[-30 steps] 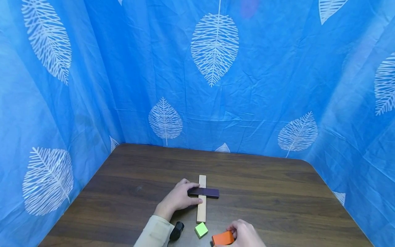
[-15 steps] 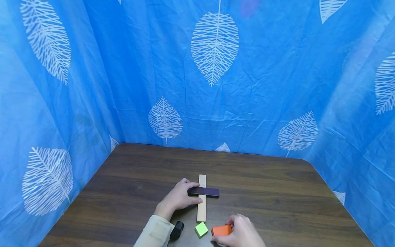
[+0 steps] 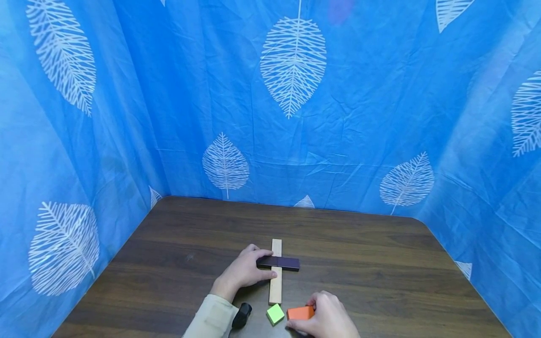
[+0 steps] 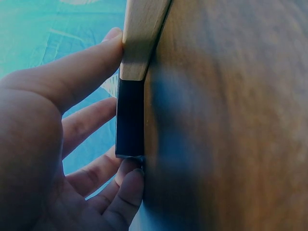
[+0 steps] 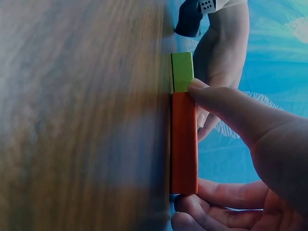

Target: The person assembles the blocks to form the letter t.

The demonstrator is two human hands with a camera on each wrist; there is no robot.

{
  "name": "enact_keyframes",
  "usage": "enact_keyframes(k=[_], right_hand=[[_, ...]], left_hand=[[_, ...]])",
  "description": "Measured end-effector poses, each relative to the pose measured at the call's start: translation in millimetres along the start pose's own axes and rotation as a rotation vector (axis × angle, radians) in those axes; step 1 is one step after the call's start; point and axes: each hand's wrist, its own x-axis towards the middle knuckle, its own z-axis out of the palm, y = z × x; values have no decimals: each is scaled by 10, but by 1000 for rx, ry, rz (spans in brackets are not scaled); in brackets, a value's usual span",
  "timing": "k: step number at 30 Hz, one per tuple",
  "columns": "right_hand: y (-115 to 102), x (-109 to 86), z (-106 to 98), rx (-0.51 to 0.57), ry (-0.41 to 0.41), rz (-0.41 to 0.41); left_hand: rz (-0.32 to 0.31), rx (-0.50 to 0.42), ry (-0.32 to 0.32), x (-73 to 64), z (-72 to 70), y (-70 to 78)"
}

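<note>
Two pale wooden blocks, the far one [image 3: 276,246] and the near one [image 3: 275,288], line up with two dark purple blocks [image 3: 289,264] between them as a flat cross. My left hand [image 3: 242,272] rests on the cross from the left. Its thumb [image 4: 91,67] presses the near pale block, and lower fingers touch the end of a dark block [image 4: 130,118]. A lime green block [image 3: 275,314] lies at the cross's near end. My right hand [image 3: 331,317] pinches an orange block [image 3: 300,312] by its sides, next to the green one; its thumb tip [image 5: 198,85] overlaps the green block's edge.
The brown wooden table [image 3: 380,263] has a rounded far edge, with a blue leaf-print curtain [image 3: 359,117] behind and at both sides. A small black device [image 3: 242,315] sits by the left sleeve [image 3: 211,319].
My right hand has moved the orange block slightly away from me and left, closer to the green block. The left hand and the cross of blocks have stayed in place.
</note>
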Motion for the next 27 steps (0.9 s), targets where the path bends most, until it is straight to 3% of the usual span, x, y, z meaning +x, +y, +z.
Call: enact_keyframes(k=[27], right_hand=[[-1, -42, -3, 21, -22, -73]], left_hand=[[18, -8, 2, -7, -9, 0]])
